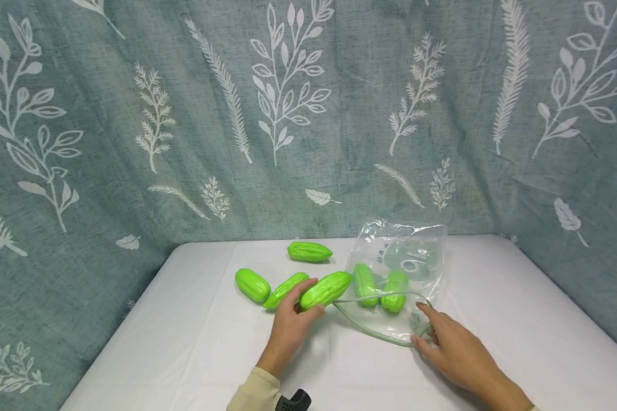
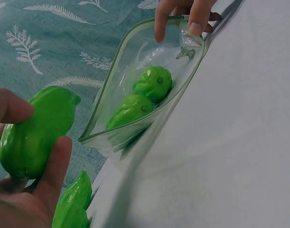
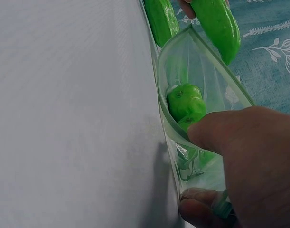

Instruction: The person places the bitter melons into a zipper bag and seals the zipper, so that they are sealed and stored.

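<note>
My left hand (image 1: 294, 313) grips a bright green, ridged bitter melon (image 1: 326, 290) between thumb and fingers, just left of the bag's mouth. A clear zip bag (image 1: 432, 251) with a green-edged opening lies on the table, its mouth spread toward me. Inside it are two bitter melons, one at the left (image 1: 365, 284) and one at the right (image 1: 393, 290). With thumb and fingers, my right hand (image 1: 455, 348) holds the right end of the bag's rim. In the left wrist view, the held bitter melon (image 2: 38, 133) hangs beside the bag opening (image 2: 117, 61).
Three more bitter melons lie on the white table (image 1: 185, 342): one at the back (image 1: 309, 252), one at the left (image 1: 252, 285), and one partly behind my left hand (image 1: 283, 292). A teal leaf-patterned cloth (image 1: 349, 171) hangs behind and along the sides.
</note>
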A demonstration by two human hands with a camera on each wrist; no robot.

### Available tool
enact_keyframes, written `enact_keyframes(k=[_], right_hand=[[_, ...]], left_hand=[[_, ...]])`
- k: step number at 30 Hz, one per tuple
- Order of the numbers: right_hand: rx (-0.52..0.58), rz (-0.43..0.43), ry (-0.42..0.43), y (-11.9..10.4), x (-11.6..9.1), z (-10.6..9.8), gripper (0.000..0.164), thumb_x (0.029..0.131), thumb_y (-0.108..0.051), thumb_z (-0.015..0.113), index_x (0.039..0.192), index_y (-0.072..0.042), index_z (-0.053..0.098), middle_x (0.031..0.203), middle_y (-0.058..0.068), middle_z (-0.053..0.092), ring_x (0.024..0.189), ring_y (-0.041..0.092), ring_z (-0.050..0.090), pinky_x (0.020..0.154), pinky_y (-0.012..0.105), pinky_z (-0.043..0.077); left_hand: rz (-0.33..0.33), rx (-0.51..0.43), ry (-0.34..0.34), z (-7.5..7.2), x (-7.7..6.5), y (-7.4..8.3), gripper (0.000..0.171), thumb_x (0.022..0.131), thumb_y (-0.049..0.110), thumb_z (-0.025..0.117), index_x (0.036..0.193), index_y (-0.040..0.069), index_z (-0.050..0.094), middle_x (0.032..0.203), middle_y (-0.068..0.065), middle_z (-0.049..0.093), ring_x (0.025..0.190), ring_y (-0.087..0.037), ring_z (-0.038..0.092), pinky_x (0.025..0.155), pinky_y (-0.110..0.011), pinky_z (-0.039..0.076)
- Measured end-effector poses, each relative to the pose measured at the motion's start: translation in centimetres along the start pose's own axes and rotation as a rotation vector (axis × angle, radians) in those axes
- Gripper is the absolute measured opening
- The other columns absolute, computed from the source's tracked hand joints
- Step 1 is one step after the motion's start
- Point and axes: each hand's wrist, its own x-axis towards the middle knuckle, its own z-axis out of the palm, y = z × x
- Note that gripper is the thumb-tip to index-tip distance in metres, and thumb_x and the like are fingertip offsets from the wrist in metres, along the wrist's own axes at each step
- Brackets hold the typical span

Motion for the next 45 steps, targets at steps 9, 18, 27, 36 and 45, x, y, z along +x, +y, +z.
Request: enact_keyframes(k=[9, 18, 27, 36, 45], right_hand=[[0.009, -0.003, -0.009, 0.0, -0.1, 0.2, 0.070, 0.090, -0.037, 0.073, 0.147, -0.007, 0.046, 0.112, 0.007, 0.065, 0.097, 0.025, 0.064, 0.080, 0.054, 0.053], [0.005, 0.010, -0.007, 0.0, -0.2, -0.2, 0.069, 0.091, -0.037, 0.072, 0.147, -0.008, 0.047, 0.112, 0.006, 0.065, 0.095, 0.021, 0.063, 0.080, 0.052, 0.053], [-0.002, 0.009, -0.001, 0.1, -0.3, 0.0, 0.069, 0.091, -0.039, 0.072, 0.148, -0.008, 0.046, 0.112, 0.005, 0.065, 0.093, 0.019, 0.062, 0.079, 0.051, 0.053], [-0.004, -0.012, 0.015, 0.1, -0.2, -0.1, 0.069, 0.091, -0.039, 0.072, 0.147, -0.008, 0.046, 0.106, 0.002, 0.064, 0.090, 0.018, 0.062, 0.077, 0.050, 0.054], [0.006, -0.005, 0.008, -0.1, -0.2, 0.0, 0.069, 0.091, -0.040, 0.073, 0.147, -0.009, 0.047, 0.103, 0.000, 0.063, 0.089, 0.016, 0.060, 0.076, 0.049, 0.053]], left_hand=[[-0.030, -0.088, -0.060, -0.2, -0.5, -0.1, 0.051, 0.090, 0.004, 0.068, 0.139, 0.012, 0.059, 0.147, -0.015, 0.043, 0.111, -0.026, 0.060, 0.086, -0.031, 0.056], [-0.019, -0.121, -0.084, 0.4, -0.6, -0.1, 0.053, 0.088, -0.001, 0.065, 0.140, 0.003, 0.056, 0.140, -0.018, 0.048, 0.106, -0.025, 0.061, 0.084, -0.033, 0.057], [-0.005, -0.090, -0.141, 1.1, -0.8, -0.2, 0.052, 0.086, -0.002, 0.067, 0.137, 0.005, 0.058, 0.138, -0.016, 0.050, 0.107, -0.024, 0.061, 0.085, -0.032, 0.056], [-0.001, -0.116, -0.201, 1.7, -0.9, -0.2, 0.052, 0.086, -0.005, 0.063, 0.137, 0.004, 0.058, 0.135, -0.015, 0.053, 0.107, -0.024, 0.061, 0.086, -0.033, 0.056], [-0.003, -0.124, -0.222, 2.2, -1.3, -0.1, 0.050, 0.087, -0.005, 0.055, 0.136, 0.003, 0.058, 0.132, -0.016, 0.054, 0.109, -0.025, 0.061, 0.087, -0.036, 0.056]])
